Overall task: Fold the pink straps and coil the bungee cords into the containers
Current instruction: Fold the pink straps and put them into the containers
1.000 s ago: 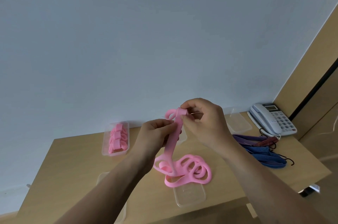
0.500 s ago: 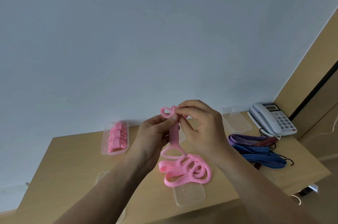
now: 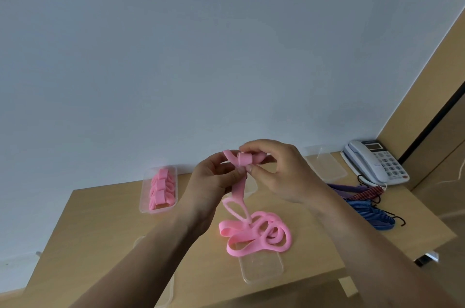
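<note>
Both hands hold one pink strap above the wooden table. My right hand pinches a small folded roll at the strap's top end. My left hand grips the strap just below it. The strap's tail hangs down to a loose pile of pink straps on the table. A clear container at the back left holds several folded pink straps. Blue, purple and red bungee cords with black hooks lie in a heap at the right.
A clear lid or tray lies under the pile near the front edge. Another clear tray sits at the back right, beside a white desk phone. A further clear container shows under my left forearm. A wooden panel rises at the right.
The fold at the strap's top has grown into a small roll. Both hands stayed raised at about the same height, and more of the strap's tail has lifted off the pile.
</note>
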Action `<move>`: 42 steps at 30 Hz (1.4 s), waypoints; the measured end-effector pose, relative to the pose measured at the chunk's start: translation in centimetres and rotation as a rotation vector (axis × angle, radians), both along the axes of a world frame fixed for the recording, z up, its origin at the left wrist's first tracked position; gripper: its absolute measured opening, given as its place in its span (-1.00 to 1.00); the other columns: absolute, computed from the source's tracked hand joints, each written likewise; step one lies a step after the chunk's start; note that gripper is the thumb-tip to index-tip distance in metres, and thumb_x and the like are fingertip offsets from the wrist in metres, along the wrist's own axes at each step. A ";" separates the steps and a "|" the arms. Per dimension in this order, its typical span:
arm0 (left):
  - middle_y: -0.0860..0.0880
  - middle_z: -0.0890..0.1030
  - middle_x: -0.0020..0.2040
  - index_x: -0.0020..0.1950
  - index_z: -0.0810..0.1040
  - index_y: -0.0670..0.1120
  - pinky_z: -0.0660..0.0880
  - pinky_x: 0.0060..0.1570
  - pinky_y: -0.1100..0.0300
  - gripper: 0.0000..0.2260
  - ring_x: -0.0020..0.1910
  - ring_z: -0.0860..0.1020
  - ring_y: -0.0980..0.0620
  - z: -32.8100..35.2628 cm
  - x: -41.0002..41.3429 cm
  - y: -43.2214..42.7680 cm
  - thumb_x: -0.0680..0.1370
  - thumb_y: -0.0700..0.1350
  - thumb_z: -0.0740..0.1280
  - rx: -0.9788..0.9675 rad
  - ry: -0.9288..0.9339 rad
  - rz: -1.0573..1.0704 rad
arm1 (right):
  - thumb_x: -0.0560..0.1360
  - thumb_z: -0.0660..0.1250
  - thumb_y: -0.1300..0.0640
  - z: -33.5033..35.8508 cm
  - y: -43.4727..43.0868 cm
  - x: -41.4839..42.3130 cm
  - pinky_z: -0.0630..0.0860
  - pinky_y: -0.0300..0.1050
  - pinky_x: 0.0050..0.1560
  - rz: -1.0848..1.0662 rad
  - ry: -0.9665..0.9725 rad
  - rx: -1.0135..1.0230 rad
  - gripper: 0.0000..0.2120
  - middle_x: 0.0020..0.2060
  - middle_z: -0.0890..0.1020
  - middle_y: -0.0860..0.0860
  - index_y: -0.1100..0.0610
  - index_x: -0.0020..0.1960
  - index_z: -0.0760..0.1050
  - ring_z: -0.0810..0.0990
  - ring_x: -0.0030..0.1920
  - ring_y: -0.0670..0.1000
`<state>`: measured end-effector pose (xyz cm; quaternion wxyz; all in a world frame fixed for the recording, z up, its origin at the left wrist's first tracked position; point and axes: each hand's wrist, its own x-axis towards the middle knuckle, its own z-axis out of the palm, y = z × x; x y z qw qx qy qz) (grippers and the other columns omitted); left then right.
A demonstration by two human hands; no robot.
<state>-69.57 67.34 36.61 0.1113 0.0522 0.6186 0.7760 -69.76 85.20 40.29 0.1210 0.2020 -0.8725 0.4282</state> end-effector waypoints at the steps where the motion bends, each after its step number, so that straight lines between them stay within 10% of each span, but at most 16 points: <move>1: -0.27 0.71 0.11 0.29 0.61 -0.12 0.57 0.21 -0.09 -0.70 0.10 0.69 -0.17 0.1 0.0 0.0 0.56 -0.27 0.45 -0.009 -0.008 0.018 | 0.47 0.44 0.28 0.0 0.1 0.0 0.60 -0.06 0.10 0.015 -0.020 -0.009 -0.74 -0.06 0.66 -0.21 0.04 0.11 0.63 0.61 -0.05 -0.16; 5: -0.21 0.74 0.06 0.33 0.42 -0.13 0.63 0.12 -0.07 -0.45 0.09 0.72 -0.17 0.0 0.2 0.2 0.43 -0.18 0.59 0.050 -0.065 0.053 | 0.47 0.45 0.27 -0.3 0.2 -0.1 0.60 -0.06 0.06 -0.015 -0.013 -0.042 -0.80 -0.10 0.67 -0.18 0.08 0.06 0.65 0.62 -0.06 -0.10; 11: -0.26 0.72 0.02 0.07 0.57 -0.22 0.66 0.00 0.00 -0.79 0.03 0.71 -0.25 0.1 0.1 0.4 0.59 -0.09 0.47 0.063 -0.075 0.148 | 0.44 0.47 0.29 -0.8 -0.1 -0.1 0.59 -0.10 0.04 -0.075 0.021 -0.044 -0.77 -0.09 0.68 -0.16 0.08 0.06 0.65 0.62 -0.09 -0.09; 32: -0.20 0.73 0.11 0.23 0.66 -0.14 0.65 0.07 -0.01 -0.62 0.10 0.72 -0.18 -0.7 -0.2 0.9 0.61 0.12 0.37 0.083 -0.114 0.058 | 0.43 0.46 0.24 -1.9 -0.1 -0.7 0.59 -0.25 0.00 -0.115 -0.001 -0.231 -0.75 -0.21 0.64 -0.30 -0.04 0.03 0.67 0.65 -0.10 -0.10; 42: -0.25 0.74 0.06 0.06 0.76 -0.13 0.67 0.06 0.01 -0.76 0.05 0.72 -0.21 -1.5 -0.3 0.4 0.46 -0.12 0.38 0.024 -0.133 -0.056 | 0.40 0.47 0.37 -3.2 -0.3 -0.2 0.61 -0.01 -0.07 -0.131 0.111 -0.237 -0.72 -0.13 0.64 -0.18 0.06 0.00 0.64 0.61 -0.13 -0.03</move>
